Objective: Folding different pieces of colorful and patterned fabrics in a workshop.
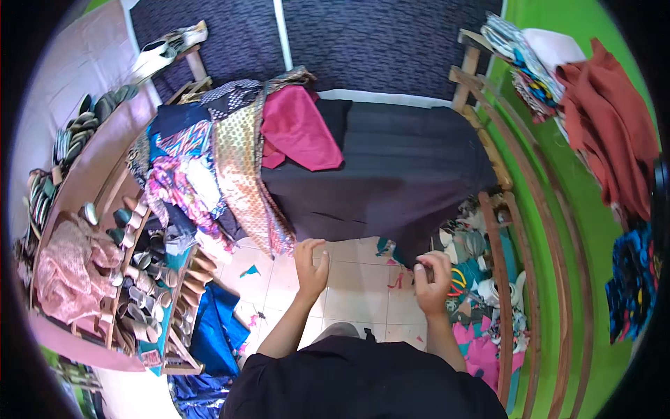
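Black cloth [391, 160] lies spread over a long raised surface in front of me, and its near edge hangs down. My left hand [310, 269] is just short of that edge, left of the middle. Its thumb and fingers stand apart, with nothing seen between them. To the right, my right hand [434, 279] has its fingers curled at the drooping corner of the black cloth, and appears to grip it. The curled fingers partly hide the spot where they meet the cloth.
Patterned fabrics and a crimson cloth [300, 129] are heaped on the surface's left. Shoes [143, 297] fill a rack at left. At right, scraps, including pink pieces [481, 353], lie behind wooden rails [504, 300], beside yellow-handled scissors [457, 281]. A rust-red cloth [607, 133] hangs farther right.
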Demonstrator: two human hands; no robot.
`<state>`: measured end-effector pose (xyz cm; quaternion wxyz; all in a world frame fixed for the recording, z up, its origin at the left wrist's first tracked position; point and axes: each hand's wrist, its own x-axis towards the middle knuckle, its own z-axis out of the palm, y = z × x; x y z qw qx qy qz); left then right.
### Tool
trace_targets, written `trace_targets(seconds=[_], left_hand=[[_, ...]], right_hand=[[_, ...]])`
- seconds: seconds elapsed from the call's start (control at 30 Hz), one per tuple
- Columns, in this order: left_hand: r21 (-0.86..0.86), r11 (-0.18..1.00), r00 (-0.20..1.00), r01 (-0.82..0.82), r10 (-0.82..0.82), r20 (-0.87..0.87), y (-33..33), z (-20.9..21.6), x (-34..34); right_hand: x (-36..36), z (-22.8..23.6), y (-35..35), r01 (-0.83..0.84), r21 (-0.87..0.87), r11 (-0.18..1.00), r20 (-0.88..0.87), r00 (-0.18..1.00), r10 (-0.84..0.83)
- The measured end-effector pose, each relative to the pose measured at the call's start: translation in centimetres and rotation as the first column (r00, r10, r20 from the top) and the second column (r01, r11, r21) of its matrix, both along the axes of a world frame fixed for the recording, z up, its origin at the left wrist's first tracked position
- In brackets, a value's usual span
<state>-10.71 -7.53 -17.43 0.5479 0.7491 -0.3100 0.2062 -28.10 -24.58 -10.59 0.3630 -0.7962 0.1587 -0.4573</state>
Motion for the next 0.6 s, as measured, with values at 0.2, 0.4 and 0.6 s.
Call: trace_targets(seconds=[0.2, 0.4, 0.6], left_hand=[[0.059, 0.997, 0.986, -0.05, 0.059, -0.157, 0.8, -3.9, 0.5], [0.309, 0.951, 0.995, -0.009, 0.041, -0.096, 0.9, -6.6, 5.4], [0.173, 0.958, 0.967, -0.229, 0.244, -0.069, 2.3, -7.2, 17.0]], right_hand=[[6.3, -5.4, 1.0, -0.269, 0.053, 0.962, -0.239, 0.932, 0.274], [13.1, -8.9, 0.4, -0.277, 0.124, 0.953, -0.324, 0.896, 0.303], [23.2, -8.2, 1.9, -0.4, 0.06, 0.915, -0.319, 0.86, 0.397]])
